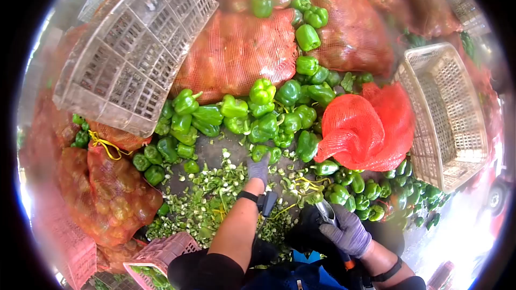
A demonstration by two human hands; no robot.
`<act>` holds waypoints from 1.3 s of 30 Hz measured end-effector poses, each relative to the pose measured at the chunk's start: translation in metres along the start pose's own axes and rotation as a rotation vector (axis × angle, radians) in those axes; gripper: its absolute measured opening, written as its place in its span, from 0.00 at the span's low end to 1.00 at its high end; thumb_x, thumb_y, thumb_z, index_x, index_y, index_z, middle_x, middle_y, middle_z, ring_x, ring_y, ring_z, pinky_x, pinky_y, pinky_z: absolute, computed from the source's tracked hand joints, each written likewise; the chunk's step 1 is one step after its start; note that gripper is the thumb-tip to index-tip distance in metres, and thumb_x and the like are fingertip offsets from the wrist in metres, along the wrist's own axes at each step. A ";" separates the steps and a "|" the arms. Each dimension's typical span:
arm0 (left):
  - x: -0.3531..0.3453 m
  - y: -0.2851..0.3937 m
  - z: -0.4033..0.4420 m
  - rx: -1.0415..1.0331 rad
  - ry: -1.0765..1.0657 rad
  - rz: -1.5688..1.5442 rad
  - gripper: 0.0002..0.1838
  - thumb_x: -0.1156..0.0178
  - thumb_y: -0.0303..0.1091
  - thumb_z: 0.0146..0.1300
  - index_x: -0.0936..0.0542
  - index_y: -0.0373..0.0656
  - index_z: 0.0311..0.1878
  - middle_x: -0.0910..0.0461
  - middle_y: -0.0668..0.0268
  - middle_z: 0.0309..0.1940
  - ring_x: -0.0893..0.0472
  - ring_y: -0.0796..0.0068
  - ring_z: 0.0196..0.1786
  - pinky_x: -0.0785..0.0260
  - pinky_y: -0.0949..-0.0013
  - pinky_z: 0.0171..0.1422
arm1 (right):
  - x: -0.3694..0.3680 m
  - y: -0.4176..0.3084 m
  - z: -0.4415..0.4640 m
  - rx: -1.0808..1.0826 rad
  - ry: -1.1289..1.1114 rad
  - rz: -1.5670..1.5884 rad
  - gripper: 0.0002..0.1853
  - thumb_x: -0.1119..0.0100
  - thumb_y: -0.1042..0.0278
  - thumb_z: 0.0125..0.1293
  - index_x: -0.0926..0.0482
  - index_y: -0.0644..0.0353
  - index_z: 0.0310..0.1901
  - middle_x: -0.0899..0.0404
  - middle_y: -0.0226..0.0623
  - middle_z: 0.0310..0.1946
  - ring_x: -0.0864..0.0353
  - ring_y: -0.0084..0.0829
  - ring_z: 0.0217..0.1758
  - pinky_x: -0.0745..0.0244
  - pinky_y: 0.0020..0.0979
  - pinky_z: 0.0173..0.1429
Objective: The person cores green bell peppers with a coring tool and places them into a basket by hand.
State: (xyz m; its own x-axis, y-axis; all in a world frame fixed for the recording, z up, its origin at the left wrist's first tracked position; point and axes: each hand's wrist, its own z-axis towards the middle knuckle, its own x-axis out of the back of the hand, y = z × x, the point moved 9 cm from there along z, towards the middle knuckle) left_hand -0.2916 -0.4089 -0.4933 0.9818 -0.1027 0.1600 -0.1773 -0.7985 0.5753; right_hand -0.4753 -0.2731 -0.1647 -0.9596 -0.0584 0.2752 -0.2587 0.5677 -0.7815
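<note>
Both hands wear grey-purple gloves. My left hand [258,168] reaches down to a green pepper [260,152] at the lower edge of the pepper pile; its fingertips are mostly hidden, and whether they grip it is unclear. My right hand [348,233], at the lower right, is wrapped round a metal tool [325,212] with an orange end below the hand. Close to the tool's tip is a green pepper piece [313,198]. Pepper trimmings [215,190] lie scattered on the ground around my left hand.
Red mesh sacks [236,48] stand behind the peppers. An empty red mesh bag [368,129] lies right of the pile. A grey crate [134,48] leans at upper left, a beige crate [446,115] stands right, and a pink crate [161,252] sits lower left.
</note>
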 end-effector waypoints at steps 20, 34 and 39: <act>0.016 0.119 -0.174 -0.352 -0.479 -0.087 0.34 0.30 0.27 0.51 0.36 0.40 0.60 0.24 0.60 0.46 0.22 0.69 0.47 0.24 0.66 0.51 | 0.018 -0.013 0.013 0.261 0.281 -0.117 0.24 0.40 0.64 0.61 0.30 0.64 0.56 0.21 0.59 0.36 0.19 0.54 0.42 0.24 0.44 0.42; 0.111 0.086 -0.346 -0.614 -0.342 -0.207 0.29 0.31 0.30 0.53 0.34 0.42 0.57 0.26 0.63 0.45 0.24 0.72 0.46 0.26 0.68 0.51 | -0.081 -0.025 -0.104 0.354 -0.091 -0.342 0.21 0.46 0.56 0.66 0.29 0.66 0.51 0.21 0.58 0.31 0.20 0.57 0.37 0.26 0.48 0.40; 0.122 0.062 -0.379 -0.732 -0.286 -0.161 0.29 0.34 0.28 0.54 0.35 0.41 0.58 0.26 0.62 0.44 0.24 0.73 0.46 0.27 0.69 0.52 | -0.106 -0.027 -0.122 0.346 -0.155 -0.506 0.21 0.49 0.53 0.67 0.28 0.62 0.51 0.20 0.57 0.38 0.20 0.56 0.41 0.26 0.49 0.46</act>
State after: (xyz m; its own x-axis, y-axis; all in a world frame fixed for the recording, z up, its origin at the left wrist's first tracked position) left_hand -0.2085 -0.2461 -0.1341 0.9611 -0.2465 -0.1248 0.0658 -0.2345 0.9699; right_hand -0.3530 -0.1822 -0.1046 -0.7075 -0.3827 0.5941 -0.6805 0.1421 -0.7189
